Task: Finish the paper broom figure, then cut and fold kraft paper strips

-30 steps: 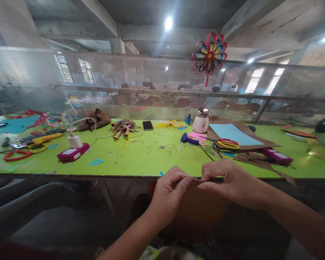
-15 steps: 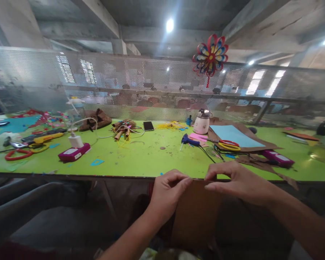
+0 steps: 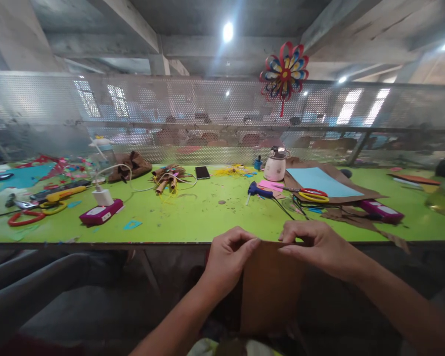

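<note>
A sheet of brown paper (image 3: 272, 291) hangs down in front of the table's near edge. My left hand (image 3: 230, 257) pinches its top edge at the left corner between thumb and fingers. Further along the same edge, my right hand (image 3: 313, 247) grips the paper with thumb and index finger. The top edge runs almost level between both hands. Beyond them on the table lies a blue glue gun (image 3: 258, 191), beside red and yellow scissors (image 3: 311, 194).
The green table (image 3: 193, 217) carries a phone (image 3: 202, 172), rolled brown paper pieces (image 3: 166, 180), a bottle (image 3: 275, 165), a light blue sheet (image 3: 321, 182) and a purple power strip (image 3: 102, 212). A perforated screen (image 3: 215, 113) stands behind. Another person's leg (image 3: 33, 277) is at the left.
The right hand has closed onto the paper's top edge and sits slightly further left. More of the sheet shows, its top edge a little higher. The view has shifted slightly.
</note>
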Demonstrator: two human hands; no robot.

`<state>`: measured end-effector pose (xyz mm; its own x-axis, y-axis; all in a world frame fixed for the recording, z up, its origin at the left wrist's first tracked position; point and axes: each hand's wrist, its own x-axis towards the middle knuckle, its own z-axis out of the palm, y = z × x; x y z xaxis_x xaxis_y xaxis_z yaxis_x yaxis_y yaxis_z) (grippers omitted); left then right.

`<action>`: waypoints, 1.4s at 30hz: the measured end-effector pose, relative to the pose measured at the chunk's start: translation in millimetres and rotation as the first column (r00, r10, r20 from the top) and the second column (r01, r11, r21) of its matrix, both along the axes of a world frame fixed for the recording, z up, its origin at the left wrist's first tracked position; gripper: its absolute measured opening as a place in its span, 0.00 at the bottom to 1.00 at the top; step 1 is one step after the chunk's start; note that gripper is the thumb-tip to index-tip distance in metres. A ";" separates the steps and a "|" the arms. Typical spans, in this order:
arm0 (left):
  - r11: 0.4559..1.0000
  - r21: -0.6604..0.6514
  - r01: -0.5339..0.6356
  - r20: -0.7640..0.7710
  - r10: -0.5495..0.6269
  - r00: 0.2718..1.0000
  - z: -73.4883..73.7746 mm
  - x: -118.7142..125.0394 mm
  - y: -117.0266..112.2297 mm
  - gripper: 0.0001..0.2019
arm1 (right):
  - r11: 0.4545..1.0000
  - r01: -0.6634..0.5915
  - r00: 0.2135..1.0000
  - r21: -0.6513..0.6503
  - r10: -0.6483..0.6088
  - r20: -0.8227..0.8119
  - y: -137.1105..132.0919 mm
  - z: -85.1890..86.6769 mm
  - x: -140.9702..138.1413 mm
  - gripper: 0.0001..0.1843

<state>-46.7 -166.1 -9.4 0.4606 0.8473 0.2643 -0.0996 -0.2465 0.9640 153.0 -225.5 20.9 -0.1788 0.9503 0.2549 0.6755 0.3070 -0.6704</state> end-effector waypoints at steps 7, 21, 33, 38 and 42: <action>0.933 0.359 0.034 -0.120 0.010 0.993 2.5 -1.8 -3.6 0.08 | 0.968 -0.192 0.968 -0.162 0.214 0.134 -4.9 38.5 -3.2 0.13; 0.914 0.390 0.110 -0.137 -0.060 0.989 3.7 -8.9 -16.8 0.07 | 0.934 -0.236 0.961 -0.268 0.266 0.081 -1.1 33.8 -17.4 0.12; 0.975 0.202 0.092 -0.150 -0.062 0.987 3.8 -8.6 -13.0 0.07 | 0.936 -0.219 0.939 -0.275 0.279 0.203 4.9 35.0 -18.6 0.14; 0.987 0.138 0.084 -0.123 -0.067 0.990 1.1 -9.0 -10.4 0.08 | 0.949 -0.206 0.920 -0.240 0.271 0.284 7.6 35.8 -19.2 0.17; 0.992 0.094 0.089 -0.102 -0.079 0.992 -0.3 -9.1 -9.3 0.08 | 0.955 -0.211 0.916 -0.210 0.268 0.300 9.9 32.8 -19.2 0.17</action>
<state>-55.8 -175.4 -9.7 0.5569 0.7766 0.2945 -0.0304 -0.3353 0.9416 133.7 -215.5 53.7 -0.4512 0.8923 -0.0163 0.7836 0.3874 -0.4857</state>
